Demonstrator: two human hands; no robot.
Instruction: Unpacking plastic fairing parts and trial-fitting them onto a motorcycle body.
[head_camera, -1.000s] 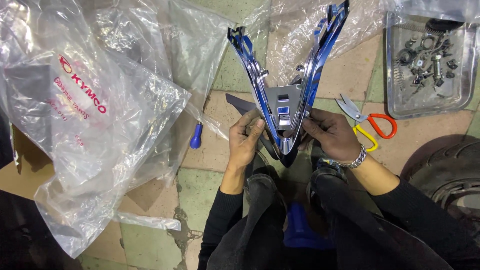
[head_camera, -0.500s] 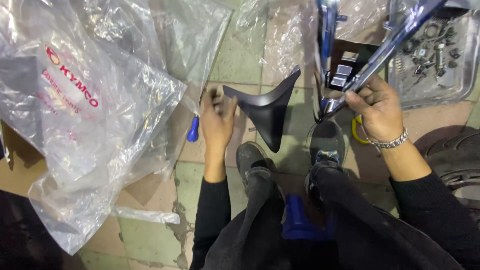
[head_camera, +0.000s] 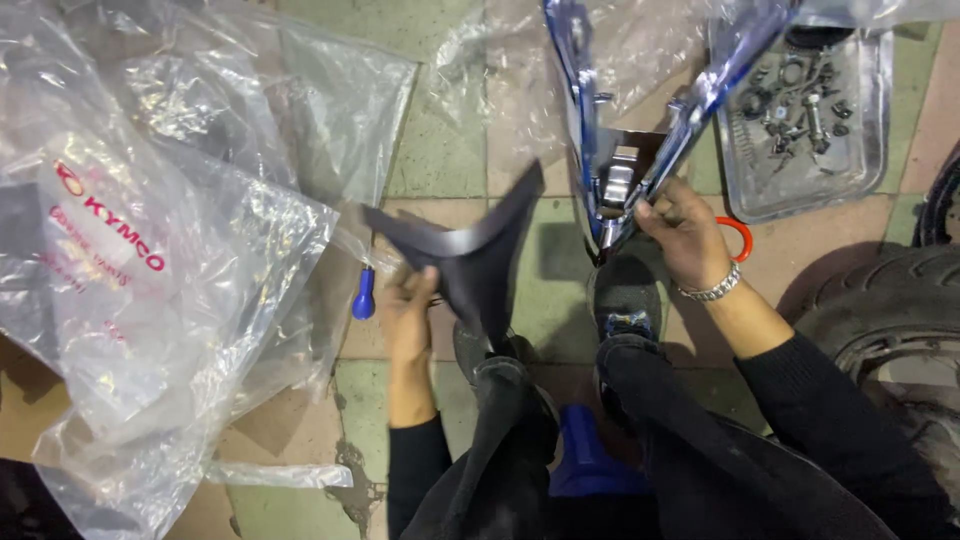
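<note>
My left hand (head_camera: 408, 312) grips a dark grey V-shaped plastic trim piece (head_camera: 470, 252), held up off the tiled floor in front of my knees. My right hand (head_camera: 685, 232), with a metal bracelet at the wrist, grips the narrow lower end of a blue and silver V-shaped scooter fairing (head_camera: 640, 150) that stands upright and reaches to the top of the view. The two parts are apart, with a gap of floor between them.
Large crumpled clear plastic bags (head_camera: 150, 250) cover the left side. A blue-handled screwdriver (head_camera: 364, 294) lies by my left hand. A metal tray (head_camera: 870, 170) of several bolts sits top right, orange-handled scissors (head_camera: 738, 236) behind my right hand, a tyre (head_camera: 880, 320) at right.
The grey trim piece has come off the blue fairing. My left hand carried it left and down; my right hand moved the fairing right and up.
</note>
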